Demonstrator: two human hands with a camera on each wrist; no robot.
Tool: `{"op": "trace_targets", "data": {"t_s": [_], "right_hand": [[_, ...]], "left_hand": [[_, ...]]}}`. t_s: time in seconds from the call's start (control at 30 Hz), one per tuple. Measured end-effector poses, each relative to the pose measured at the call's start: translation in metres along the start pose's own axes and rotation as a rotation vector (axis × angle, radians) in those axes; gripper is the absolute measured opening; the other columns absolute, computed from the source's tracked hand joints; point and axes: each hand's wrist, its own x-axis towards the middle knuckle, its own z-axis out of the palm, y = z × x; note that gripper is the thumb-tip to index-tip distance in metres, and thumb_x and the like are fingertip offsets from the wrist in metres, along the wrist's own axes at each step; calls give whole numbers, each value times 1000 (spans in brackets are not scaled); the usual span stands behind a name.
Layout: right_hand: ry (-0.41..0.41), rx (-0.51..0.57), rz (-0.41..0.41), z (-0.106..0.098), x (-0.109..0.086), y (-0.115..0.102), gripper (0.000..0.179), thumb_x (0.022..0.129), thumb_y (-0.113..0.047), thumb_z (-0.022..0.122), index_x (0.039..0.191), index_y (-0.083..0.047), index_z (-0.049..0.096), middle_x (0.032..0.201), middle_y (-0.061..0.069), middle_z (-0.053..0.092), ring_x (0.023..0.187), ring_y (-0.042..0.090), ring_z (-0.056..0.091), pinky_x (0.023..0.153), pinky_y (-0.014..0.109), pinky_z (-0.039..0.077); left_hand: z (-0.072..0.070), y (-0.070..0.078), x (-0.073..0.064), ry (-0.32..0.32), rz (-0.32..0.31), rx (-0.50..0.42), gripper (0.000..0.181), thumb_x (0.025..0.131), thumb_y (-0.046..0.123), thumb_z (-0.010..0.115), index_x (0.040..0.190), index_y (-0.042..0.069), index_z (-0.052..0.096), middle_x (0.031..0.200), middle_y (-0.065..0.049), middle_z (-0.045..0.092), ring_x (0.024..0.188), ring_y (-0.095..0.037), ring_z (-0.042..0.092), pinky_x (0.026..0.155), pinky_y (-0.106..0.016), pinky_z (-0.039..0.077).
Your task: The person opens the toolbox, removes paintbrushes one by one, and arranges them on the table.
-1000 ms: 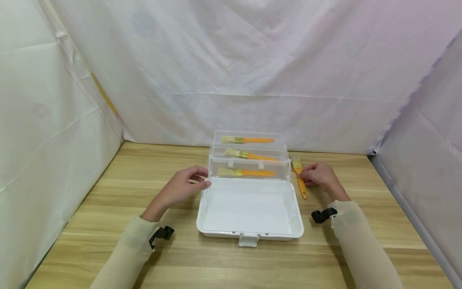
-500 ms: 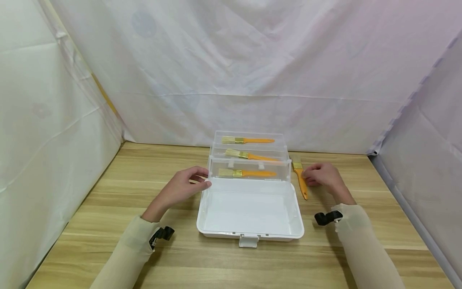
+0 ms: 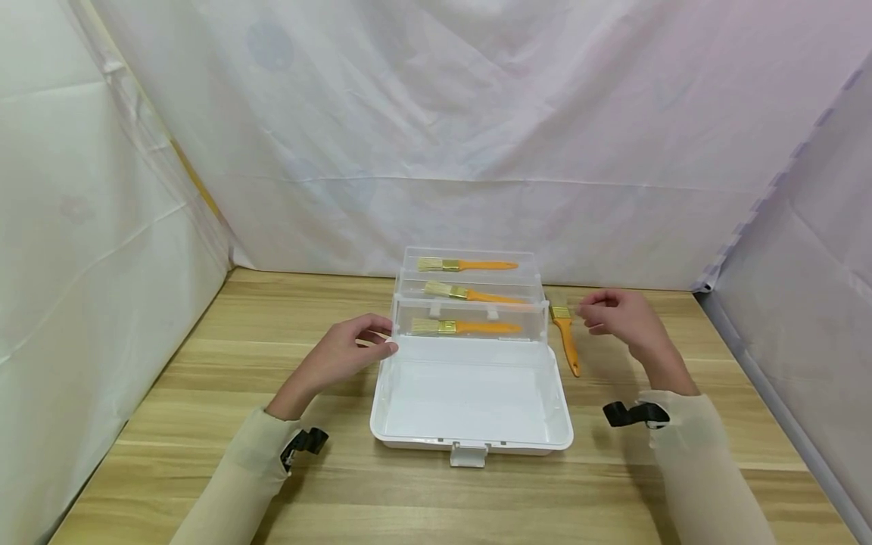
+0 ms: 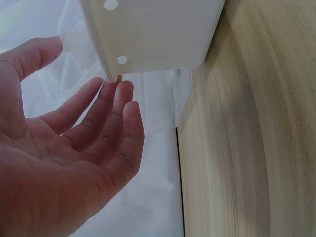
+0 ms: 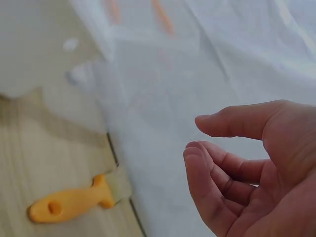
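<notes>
A white plastic box (image 3: 470, 401) stands opened on the table, its clear tiered trays (image 3: 537, 322) raised at the back. One brush lies in each tier: a top paintbrush (image 3: 487, 266), a middle paintbrush (image 3: 492, 297) and a lower paintbrush (image 3: 485, 328), all with orange handles. My left hand (image 3: 341, 352) rests at the left rear corner, its fingers loosely bent against the edge in the left wrist view. On the table right of the box lies another orange-handled paintbrush (image 3: 567, 342). Just beside and above it hovers my right hand (image 3: 630, 325), thumb and fingertips apart, holding nothing.
A white latch (image 3: 468, 454) hangs from the box's front edge. White cloth (image 3: 463, 151) hangs behind the wooden table (image 3: 381, 499), with more cloth at both sides. Each sleeve cuff carries a black camera mount, such as the right camera mount (image 3: 633, 414).
My right hand has let go of the paintbrush by the box and moved up and to the right. That brush lies on the table. The left hand has stayed in place.
</notes>
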Motion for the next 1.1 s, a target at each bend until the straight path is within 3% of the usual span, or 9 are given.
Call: {"op": "trace_targets", "data": {"t_s": [0.23, 0.5, 0.8, 1.1], "right_hand": [[19, -55, -82, 4, -15, -39, 40, 107, -34, 75, 127, 1, 69, 116, 19, 73, 93, 24, 72, 76, 29, 61], [4, -100, -185, 18, -26, -75, 32, 105, -30, 78, 122, -3, 71, 107, 13, 72, 91, 25, 70, 75, 29, 61], [-131, -116, -320, 43, -26, -101, 27, 105, -23, 78, 122, -3, 72, 103, 10, 75, 93, 37, 72, 78, 40, 63], [-239, -270, -483, 75, -19, -115, 14, 106, -14, 73, 118, -8, 77, 112, 2, 77, 103, 23, 73, 90, 44, 61]], "left_hand": [[0, 0, -1, 6, -4, 6, 40, 103, 29, 79, 136, 8, 71, 125, -7, 75, 117, -28, 71, 96, -48, 59], [0, 1, -1, 3, 3, -1, 41, 104, 31, 78, 137, 6, 71, 127, -9, 74, 117, -30, 71, 96, -47, 59], [-1, 1, -2, -2, -1, -1, 41, 104, 30, 78, 137, 8, 70, 126, -7, 75, 118, -28, 71, 96, -48, 59], [-1, 1, -2, -6, 8, -11, 41, 104, 30, 78, 137, 7, 70, 126, -7, 75, 117, -29, 71, 97, -49, 59]]}}
